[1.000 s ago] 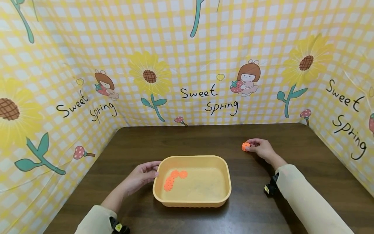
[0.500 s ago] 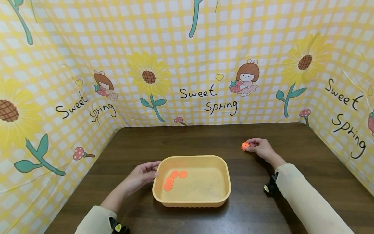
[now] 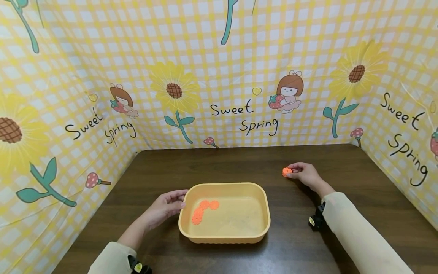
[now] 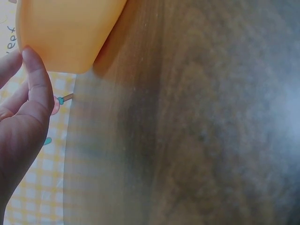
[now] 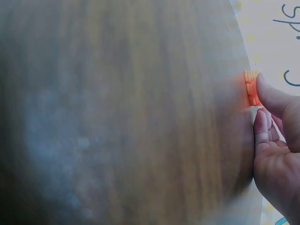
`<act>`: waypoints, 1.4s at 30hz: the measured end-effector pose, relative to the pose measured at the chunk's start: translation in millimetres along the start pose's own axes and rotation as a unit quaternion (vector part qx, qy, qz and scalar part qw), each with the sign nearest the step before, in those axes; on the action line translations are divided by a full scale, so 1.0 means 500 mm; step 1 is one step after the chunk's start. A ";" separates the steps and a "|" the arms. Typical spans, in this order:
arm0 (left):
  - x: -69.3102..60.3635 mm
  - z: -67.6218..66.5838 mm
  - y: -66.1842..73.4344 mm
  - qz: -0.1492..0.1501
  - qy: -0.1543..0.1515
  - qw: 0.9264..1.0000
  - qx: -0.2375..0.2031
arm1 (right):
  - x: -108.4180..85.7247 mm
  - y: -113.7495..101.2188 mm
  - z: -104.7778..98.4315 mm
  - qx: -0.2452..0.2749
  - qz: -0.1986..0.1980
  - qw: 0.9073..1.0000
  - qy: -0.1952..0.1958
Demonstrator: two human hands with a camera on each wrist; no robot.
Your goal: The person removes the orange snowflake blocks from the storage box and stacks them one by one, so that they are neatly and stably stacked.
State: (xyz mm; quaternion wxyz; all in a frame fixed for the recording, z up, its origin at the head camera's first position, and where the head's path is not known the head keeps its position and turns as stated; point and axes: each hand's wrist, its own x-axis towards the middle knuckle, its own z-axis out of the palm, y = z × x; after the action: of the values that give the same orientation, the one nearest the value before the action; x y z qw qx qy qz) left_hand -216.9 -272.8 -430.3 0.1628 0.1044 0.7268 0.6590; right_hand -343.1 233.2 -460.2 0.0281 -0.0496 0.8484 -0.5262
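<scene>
A shallow yellow plastic tub (image 3: 232,239) stands on the table, with several orange notched discs (image 3: 198,214) lying on its floor toward the left. My left hand (image 3: 167,205) pinches the tub's left rim. The left wrist view shows the thumb (image 4: 36,75) at the edge of the tub (image 4: 70,37). Over to the right and farther back, my right hand (image 3: 307,176) holds an orange notched piece (image 3: 286,172) by its edge, at or just above the table. Seen from the right wrist, this orange piece (image 5: 251,88) looks layered, like stacked discs, and the thumb presses on it.
The dark brown wooden table (image 3: 212,163) has a checked yellow cloth (image 3: 232,76) rising behind it and along both sides. Black wrist cameras (image 3: 317,219) sit at the sleeve cuffs.
</scene>
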 end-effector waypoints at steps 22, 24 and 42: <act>0.001 -0.002 -0.001 -0.001 0.005 1.000 0.003 | -0.007 -0.064 0.010 0.012 -0.019 0.999 0.025; 0.001 -0.002 0.000 -0.002 0.006 1.000 0.003 | -0.012 -0.083 0.018 0.025 -0.022 0.999 0.023; 0.000 0.001 -0.002 -0.002 0.007 1.000 -0.004 | -0.069 -0.216 0.115 0.086 -0.076 0.992 -0.043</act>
State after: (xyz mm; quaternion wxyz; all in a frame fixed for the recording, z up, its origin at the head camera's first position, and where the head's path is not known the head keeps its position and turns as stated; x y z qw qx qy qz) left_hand -216.9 -272.4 -431.4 0.1593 0.0975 0.7259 0.6620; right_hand -297.4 138.2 -389.1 0.0286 -0.1340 0.7917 -0.5954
